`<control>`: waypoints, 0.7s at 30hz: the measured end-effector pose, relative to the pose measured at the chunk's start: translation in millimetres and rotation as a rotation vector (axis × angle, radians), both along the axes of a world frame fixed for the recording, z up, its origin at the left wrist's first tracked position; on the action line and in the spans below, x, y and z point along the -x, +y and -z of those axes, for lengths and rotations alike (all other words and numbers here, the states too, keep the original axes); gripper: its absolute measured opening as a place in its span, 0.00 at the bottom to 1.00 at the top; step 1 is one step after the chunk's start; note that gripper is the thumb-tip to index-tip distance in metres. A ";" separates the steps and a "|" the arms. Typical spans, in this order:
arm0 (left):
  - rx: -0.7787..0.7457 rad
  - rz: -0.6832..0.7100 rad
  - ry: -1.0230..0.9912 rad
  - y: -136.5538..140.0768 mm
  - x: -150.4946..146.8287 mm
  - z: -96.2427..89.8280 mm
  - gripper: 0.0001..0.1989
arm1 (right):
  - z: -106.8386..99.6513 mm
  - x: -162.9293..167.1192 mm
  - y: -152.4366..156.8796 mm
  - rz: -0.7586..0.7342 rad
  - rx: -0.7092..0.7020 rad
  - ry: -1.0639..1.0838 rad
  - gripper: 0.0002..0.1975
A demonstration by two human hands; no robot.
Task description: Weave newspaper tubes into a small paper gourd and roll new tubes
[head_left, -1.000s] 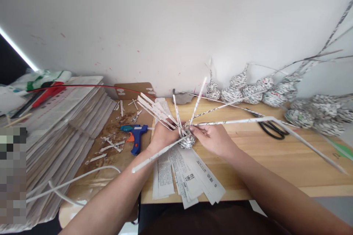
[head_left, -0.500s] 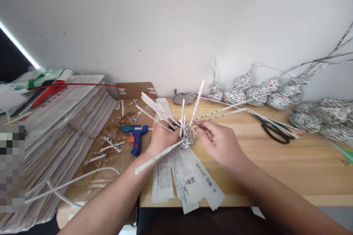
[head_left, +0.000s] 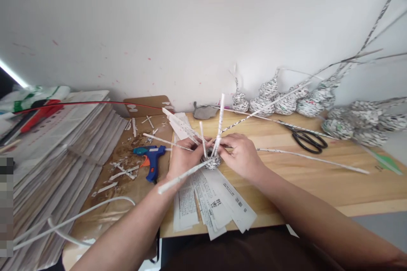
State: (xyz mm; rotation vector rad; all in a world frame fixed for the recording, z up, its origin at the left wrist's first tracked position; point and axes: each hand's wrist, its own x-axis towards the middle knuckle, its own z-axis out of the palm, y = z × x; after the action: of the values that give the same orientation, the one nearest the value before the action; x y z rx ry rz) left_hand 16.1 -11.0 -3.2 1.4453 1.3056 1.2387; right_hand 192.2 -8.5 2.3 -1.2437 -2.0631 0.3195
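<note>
A small round weave of rolled newspaper tubes (head_left: 211,162) sits between my hands, its paper tubes sticking out in several directions. My left hand (head_left: 187,157) is closed around the weave's left side. At its upper right, my right hand (head_left: 239,154) pinches a paper tube close to the rim. One upright paper tube (head_left: 221,114) rises between the hands, and another tube (head_left: 181,178) slants across my left wrist. A long paper tube (head_left: 311,159) stretches right from beneath my right hand. Flat printed paper strips (head_left: 219,207) lie under the weave.
A blue glue gun (head_left: 154,161) lies left, near paper scraps (head_left: 124,171) on cardboard. Stacked newspapers (head_left: 73,165) fill the far left. Black-handled scissors (head_left: 308,140) rest at right. Finished woven gourd shapes (head_left: 267,97) stand along the wall, with more woven pieces (head_left: 365,123) at far right.
My right hand has moved in against the weave and bent a paper tube. One long tube now points lower, toward the right. The whole view has shifted slightly.
</note>
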 end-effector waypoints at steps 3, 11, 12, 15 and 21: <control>0.002 -0.004 -0.033 1.2 -1.6 1.7 0.12 | 3.2 2.0 -1.7 -0.014 0.080 0.100 0.06; 0.033 0.063 0.035 2.7 0.6 3.7 0.15 | 1.8 -0.9 5.1 -0.020 0.230 0.213 0.08; 0.032 0.078 0.066 2.9 1.9 4.3 0.14 | 1.7 -1.5 6.5 -0.032 0.261 0.248 0.08; 0.013 0.061 0.138 3.5 5.4 6.4 0.13 | 2.6 -0.9 8.1 -0.065 0.354 0.425 0.09; -0.017 0.052 0.100 1.7 3.2 5.6 0.08 | 2.4 2.6 7.6 -0.075 0.325 0.669 0.10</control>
State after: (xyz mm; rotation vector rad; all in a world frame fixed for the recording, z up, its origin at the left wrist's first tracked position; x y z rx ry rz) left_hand 12.9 -9.3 -8.8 1.5606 1.3182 1.1589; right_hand 189.6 -1.0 -0.2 -1.0442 -1.5099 0.9918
